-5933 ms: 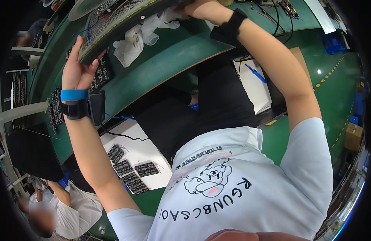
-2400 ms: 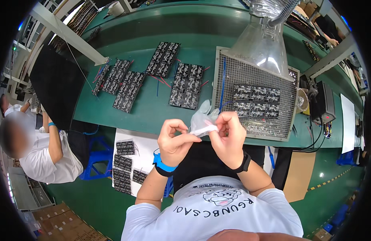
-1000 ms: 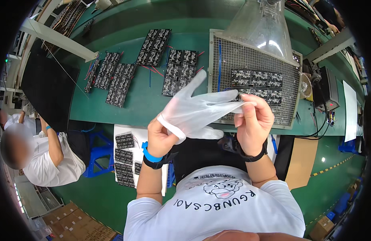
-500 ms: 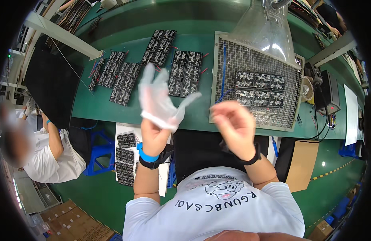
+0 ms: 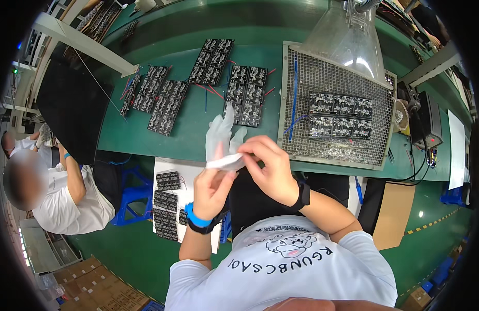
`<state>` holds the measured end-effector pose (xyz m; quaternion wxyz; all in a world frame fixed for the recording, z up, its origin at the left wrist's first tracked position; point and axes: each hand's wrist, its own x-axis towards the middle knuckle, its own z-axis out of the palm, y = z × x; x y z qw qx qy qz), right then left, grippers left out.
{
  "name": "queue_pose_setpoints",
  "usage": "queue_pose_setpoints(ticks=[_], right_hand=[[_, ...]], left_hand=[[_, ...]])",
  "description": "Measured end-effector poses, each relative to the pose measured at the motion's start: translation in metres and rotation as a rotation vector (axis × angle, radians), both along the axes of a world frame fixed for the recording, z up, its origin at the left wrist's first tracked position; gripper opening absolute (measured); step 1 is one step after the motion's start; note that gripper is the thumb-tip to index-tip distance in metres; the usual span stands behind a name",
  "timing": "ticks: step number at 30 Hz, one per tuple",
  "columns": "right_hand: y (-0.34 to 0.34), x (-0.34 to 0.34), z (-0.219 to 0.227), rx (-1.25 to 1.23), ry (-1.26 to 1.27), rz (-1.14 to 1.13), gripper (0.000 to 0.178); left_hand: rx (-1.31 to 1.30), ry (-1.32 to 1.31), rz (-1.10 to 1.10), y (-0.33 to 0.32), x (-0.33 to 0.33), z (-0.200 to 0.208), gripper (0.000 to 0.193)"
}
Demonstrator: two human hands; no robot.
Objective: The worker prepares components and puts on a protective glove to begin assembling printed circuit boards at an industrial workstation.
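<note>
A thin translucent white glove stands up over the fingertips of my left hand, its finger ends limp. One pinkish finger shows through it; my left thumb is bare and outside the cuff. The left hand looks open, though the cuff hides part of its fingers. My right hand is closed, pinching the glove's cuff edge between thumb and fingertips. Just beyond the glove lies a black circuit board panel with red wires. Another panel rests on a metal mesh grate to the right.
More circuit board panels lie at left on the green table. A clear funnel hood rises behind the grate, beside a black box. Boards sit on a white sheet below the table edge. A co-worker sits at left.
My right hand has moved left and taken hold of the glove's cuff. My left hand has shifted right, and the glove has slid toward its fingertips, baring the thumb.
</note>
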<state>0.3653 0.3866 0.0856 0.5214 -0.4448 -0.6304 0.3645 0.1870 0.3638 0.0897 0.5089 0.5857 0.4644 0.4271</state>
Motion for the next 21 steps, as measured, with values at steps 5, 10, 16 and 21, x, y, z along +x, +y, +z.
queue_pose_setpoints(ticks=[5,10,16,21], right_hand=[[0.001,-0.001,0.019,0.271,-0.153,-0.14,0.027],[0.007,-0.002,0.032,0.487,-0.282,-0.025,0.035],[0.012,-0.007,0.036,0.476,-0.077,-0.053,0.044],[0.004,0.006,0.032,0.366,-0.15,-0.223,0.037]], left_hand=[[0.103,0.339,0.166,-0.015,-0.011,0.041,0.032],[0.596,0.652,0.184,0.0,0.005,0.072,0.028],[0.278,0.361,0.172,0.018,0.003,0.024,0.026],[0.347,-0.009,0.308,0.021,0.021,0.015,0.032]])
